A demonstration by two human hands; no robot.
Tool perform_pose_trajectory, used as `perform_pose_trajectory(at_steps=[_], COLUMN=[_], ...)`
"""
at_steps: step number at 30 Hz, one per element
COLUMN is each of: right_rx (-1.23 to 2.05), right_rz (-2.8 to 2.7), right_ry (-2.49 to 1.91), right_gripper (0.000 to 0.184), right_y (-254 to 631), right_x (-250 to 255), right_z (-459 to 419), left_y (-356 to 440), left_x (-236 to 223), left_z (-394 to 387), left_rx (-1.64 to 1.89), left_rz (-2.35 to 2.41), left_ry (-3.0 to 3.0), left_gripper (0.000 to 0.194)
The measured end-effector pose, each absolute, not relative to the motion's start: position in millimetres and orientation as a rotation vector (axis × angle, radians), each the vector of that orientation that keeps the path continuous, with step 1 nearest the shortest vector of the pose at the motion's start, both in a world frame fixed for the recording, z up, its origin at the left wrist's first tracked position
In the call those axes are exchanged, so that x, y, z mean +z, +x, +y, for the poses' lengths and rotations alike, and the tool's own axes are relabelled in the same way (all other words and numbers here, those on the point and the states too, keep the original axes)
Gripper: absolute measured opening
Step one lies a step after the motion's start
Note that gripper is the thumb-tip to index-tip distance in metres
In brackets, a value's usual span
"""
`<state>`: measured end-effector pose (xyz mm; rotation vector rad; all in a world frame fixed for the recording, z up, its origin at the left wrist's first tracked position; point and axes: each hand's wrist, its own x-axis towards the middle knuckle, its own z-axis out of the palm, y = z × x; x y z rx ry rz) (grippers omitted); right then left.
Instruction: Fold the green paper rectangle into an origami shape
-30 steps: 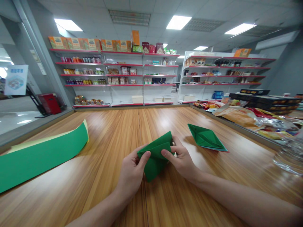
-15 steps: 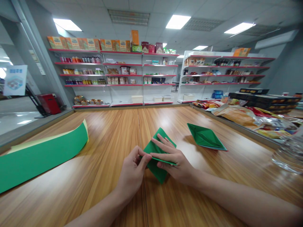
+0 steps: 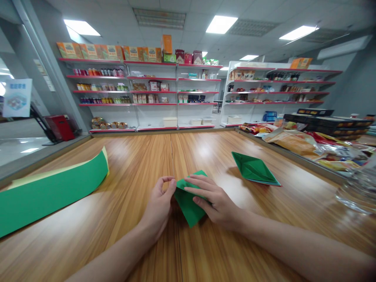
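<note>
A folded sheet of green paper [image 3: 190, 211] lies at a tilt on the table between my hands, with a crease across its middle. My left hand [image 3: 160, 201] pinches its left corner between thumb and forefinger. From the right, my right hand [image 3: 216, 199] holds the fold, its fingers long over the upper flap and its thumb on the near side. The paper under the right palm is hidden. Farther right rests a stack of folded green paper pieces [image 3: 255, 169], apart from both hands.
A long strip of green paper [image 3: 55, 197] with a yellowish back curls up at the left. A clear plastic container [image 3: 357, 194] stands at the right edge. Snack packets [image 3: 296, 143] lie beyond the table's right border. Stocked shelves [image 3: 152, 94] line the back.
The green paper has turned and lowered, its near corner shifting left. My left hand has moved slightly left and up along its edge, and the right hand's spread fingers have drawn closer together.
</note>
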<state>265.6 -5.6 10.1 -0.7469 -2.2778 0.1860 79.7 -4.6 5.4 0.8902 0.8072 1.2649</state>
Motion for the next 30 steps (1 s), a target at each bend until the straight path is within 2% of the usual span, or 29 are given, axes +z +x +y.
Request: perform_pose_trajectory(at_steps=[5, 8, 11, 24, 30], right_rx=[0.207, 0.227, 0.212, 0.147, 0.151], right_rz=[-2.463, -2.565, -2.599, -2.591, -2.498], right_ry=[-0.762, -0.757, -0.746, -0.711, -0.658], right_gripper=[0.053, 0.065, 0.069, 0.059, 0.047], right_y=[265.7, 265.8, 265.7, 263.2, 263.9], right_x=[9.7, 9.4, 10.0, 14.1, 12.4], right_z=[-7.0, -8.3, -8.6, -10.2, -11.0], left_y=[79.7, 80.0, 80.1, 77.4, 77.7], left_x=[7.4, 5.4, 2.9, 0.9, 0.0], left_z=[-4.6, -5.0, -4.0, -3.1, -1.1], left_rx=[1.163, 1.206, 1.247, 1.302, 1.321], left_rz=[0.706, 0.699, 0.685, 0.699, 0.716], left_ry=[0.743, 0.768, 0.77, 0.867, 0.839], left_gripper=[0.024, 0.026, 0.029, 0.04, 0.037])
